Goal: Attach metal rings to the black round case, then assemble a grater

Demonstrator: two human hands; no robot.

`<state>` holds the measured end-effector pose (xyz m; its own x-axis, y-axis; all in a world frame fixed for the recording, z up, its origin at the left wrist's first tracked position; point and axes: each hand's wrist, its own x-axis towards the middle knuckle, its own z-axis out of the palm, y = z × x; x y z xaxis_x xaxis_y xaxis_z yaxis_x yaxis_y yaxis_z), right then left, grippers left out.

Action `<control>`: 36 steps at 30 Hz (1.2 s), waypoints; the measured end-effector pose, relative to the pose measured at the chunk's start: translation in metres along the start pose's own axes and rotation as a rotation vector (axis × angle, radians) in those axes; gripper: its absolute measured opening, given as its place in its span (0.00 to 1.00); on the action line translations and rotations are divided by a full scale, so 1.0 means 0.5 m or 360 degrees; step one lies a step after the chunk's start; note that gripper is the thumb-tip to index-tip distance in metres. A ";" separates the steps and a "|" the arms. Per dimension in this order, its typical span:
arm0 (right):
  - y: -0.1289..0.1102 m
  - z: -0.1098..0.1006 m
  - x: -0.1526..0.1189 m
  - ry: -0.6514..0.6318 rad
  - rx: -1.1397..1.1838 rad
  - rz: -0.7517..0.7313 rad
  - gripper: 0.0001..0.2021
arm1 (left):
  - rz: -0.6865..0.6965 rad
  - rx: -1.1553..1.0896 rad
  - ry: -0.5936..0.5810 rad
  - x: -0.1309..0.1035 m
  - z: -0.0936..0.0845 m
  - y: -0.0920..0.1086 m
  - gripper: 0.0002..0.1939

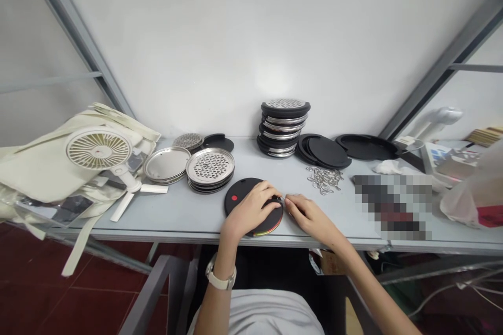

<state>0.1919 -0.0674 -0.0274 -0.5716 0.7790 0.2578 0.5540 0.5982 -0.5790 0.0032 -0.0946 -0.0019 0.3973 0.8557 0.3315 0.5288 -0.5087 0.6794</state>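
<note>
A round black disc [244,193] with a red dot lies near the front edge of the table, a thin coloured rim showing along its near side. My left hand [255,207] rests over it, fingers curled onto the top and thumb towards the right edge. At that edge my right hand [308,214] pinches a small metal piece, mostly hidden by the fingertips. Behind the right hand is a pile of small metal hooks or links [325,180]. Left of the disc stands a stack of perforated metal grater plates [210,166].
Plain metal discs [167,164] are stacked at the left. Behind stands a tall stack of black and metal discs [283,128]. Black lids [328,152] and a black pan-shaped piece [365,146] lie right. A white fan [99,151] and pale bag [43,152] occupy the left end.
</note>
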 end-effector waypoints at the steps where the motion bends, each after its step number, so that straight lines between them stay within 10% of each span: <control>1: -0.001 0.003 0.001 0.0011 -0.0031 -0.0002 0.16 | -0.0011 -0.0005 -0.0002 0.000 0.000 0.000 0.10; 36: -0.003 -0.001 -0.001 -0.0004 0.0048 0.0030 0.15 | 0.0032 0.0057 -0.0004 0.002 0.003 0.000 0.11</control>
<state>0.1919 -0.0685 -0.0262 -0.5626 0.7896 0.2450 0.5461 0.5775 -0.6069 0.0048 -0.0938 -0.0028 0.4099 0.8450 0.3434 0.5470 -0.5290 0.6488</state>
